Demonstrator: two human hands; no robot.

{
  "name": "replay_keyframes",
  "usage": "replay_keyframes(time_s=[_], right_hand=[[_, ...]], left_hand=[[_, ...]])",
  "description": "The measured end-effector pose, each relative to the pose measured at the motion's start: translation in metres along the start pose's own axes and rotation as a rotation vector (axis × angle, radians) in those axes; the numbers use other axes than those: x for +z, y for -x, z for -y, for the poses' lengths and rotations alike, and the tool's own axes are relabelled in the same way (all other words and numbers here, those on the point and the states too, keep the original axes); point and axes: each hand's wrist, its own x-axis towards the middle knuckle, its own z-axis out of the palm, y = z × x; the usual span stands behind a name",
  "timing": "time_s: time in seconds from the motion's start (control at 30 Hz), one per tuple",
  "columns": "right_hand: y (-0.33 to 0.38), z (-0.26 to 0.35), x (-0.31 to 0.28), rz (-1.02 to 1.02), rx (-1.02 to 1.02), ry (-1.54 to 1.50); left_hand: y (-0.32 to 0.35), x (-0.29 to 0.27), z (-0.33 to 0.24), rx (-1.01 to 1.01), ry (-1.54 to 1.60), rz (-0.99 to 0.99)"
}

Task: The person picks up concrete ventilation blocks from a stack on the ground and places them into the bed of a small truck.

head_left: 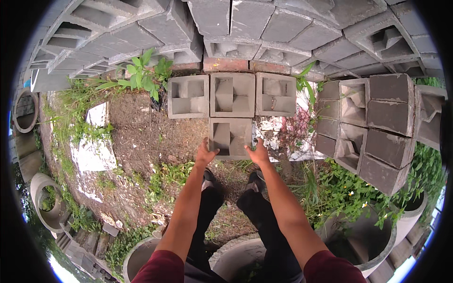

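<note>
Head view: hollow block (232, 138) between left fingers (205, 142) and right fingers (260, 142)

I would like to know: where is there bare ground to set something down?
Mostly bare: the brown soil between the white sheet on the left and the far row's left block. Crowded: right of the near block, where tangled stems spread toward the block stack; also around that block, with left hand and right hand at its sides.

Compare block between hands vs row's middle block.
The near block has the left hand and right hand at its sides; the middle block has neither. The middle block is flanked by a left block and right block; the near block isn't. Both are grey and hollow.
</note>
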Motion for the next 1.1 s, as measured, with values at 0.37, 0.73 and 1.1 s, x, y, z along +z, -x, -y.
replay_keyframes(time_s=[0.37,0.73,1.1], right_hand=[[-0.067,-0.034,0.055,-0.062,-0.039,0.021],[0.054,-0.003,-0.029,0.011,-0.145,-0.067],[0.318,0.199,-0.237,0.172,-0.304,-0.695]], left_hand=[[-0.046,0.040,0.042,0.151,-0.020,-0.046],[0.071,-0.025,-0.041,0.077,0.193,0.018],[0.347,-0.209,-0.219,0.044,0.468,-0.223]])
